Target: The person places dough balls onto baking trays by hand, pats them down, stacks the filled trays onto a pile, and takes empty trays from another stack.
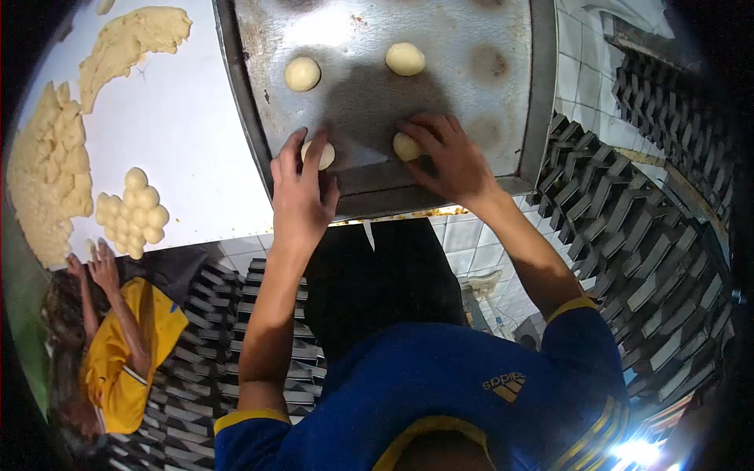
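Observation:
A metal baking tray (353,102) lies in front of me, with two pale dough balls on it, one at the upper left (302,74) and one at the upper right (405,59). Near the tray's front edge, the fingers of my left hand (302,184) are spread over a third dough ball (320,155), touching it. My right hand (452,157) curls its thumb and fingers round a fourth dough ball (407,147), which rests on the tray and is partly covered by the fingers.
Left of the tray, a white table (181,141) bears a cluster of dough balls (132,213), cut dough pieces (51,173) and a dough strip (129,43). A co-worker in yellow (133,353) has both hands at the table's edge. Stacked metal pans (628,235) stand at right.

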A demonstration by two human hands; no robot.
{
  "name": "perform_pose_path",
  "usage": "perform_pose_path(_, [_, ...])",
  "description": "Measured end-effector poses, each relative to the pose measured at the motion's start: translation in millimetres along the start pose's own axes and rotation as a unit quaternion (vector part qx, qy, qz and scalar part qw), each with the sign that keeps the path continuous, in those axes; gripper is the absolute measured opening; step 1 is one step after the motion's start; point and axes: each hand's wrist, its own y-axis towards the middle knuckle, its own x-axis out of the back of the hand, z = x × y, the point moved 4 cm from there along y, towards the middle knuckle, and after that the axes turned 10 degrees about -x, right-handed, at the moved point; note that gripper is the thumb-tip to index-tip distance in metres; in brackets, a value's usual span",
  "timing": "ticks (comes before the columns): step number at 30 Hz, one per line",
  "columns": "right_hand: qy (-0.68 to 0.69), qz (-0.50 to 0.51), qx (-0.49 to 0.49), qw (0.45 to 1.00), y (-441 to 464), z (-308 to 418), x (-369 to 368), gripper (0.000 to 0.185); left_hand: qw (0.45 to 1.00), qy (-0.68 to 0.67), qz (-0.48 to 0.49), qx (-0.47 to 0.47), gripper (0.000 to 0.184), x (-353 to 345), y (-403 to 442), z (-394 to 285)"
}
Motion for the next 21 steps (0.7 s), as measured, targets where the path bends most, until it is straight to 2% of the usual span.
perform_pose_path(2, [-0.069,0.028,0.037,0.997,4.1,6.9,10.4,0.079,0.999,0.027,-0.013,-0.041,0.076,3.8,-3.8,-7.3])
perform_pose_path(3, [-0.069,0.031,0.04,0.996,6.9,6.1,14.2,0.079,0.999,0.027,-0.014,-0.038,0.076,4.7,-5.4,-6.1])
perform_pose_path(5, [-0.05,0.074,0.189,0.978,9.3,9.4,15.9,0.083,0.993,0.049,0.058,-0.086,0.079,0.5,-9.2,-6.2])
perform_pose_path(6, [-0.049,0.077,0.191,0.977,13.1,6.1,14.3,0.083,0.994,0.048,0.057,-0.082,0.079,3.9,-8.3,-4.2])
perform_pose_path(8, [-0.179,0.154,0.3,0.924,14.5,3.4,0.1,0.083,0.969,0.103,0.169,-0.145,0.081,6.5,-3.3,-3.2])
perform_pose_path(9, [-0.177,0.155,0.301,0.924,18.8,-0.2,-1.2,0.083,0.97,0.103,0.17,-0.143,0.081,11.7,0.8,0.5])
perform_pose_path(11, [-0.211,0.18,0.338,0.899,22.2,-8.1,-6.6,0.081,0.94,0.152,0.221,-0.212,0.087,15.3,5.6,4.3])
perform_pose_path(12, [-0.209,0.182,0.338,0.899,23.9,-12.8,-9.1,0.081,0.921,0.193,0.249,-0.23,0.085,13.9,6.2,8.7])
perform_pose_path(16, [-0.235,0.186,0.348,0.888,27.2,-26.6,-20.0,0.081,0.9,0.237,0.268,-0.249,0.083,2.2,3.7,19.2])
perform_pose_path(18, [-0.237,0.18,0.349,0.889,26.7,-25.5,-20.3,0.081,0.878,0.3,0.27,-0.257,0.082,-0.9,4.4,21.1])
perform_pose_path(21, [-0.193,0.211,0.307,0.908,30.2,-19.4,-7.6,0.077,0.903,0.259,0.247,-0.239,0.08,5.5,5.6,13.6])
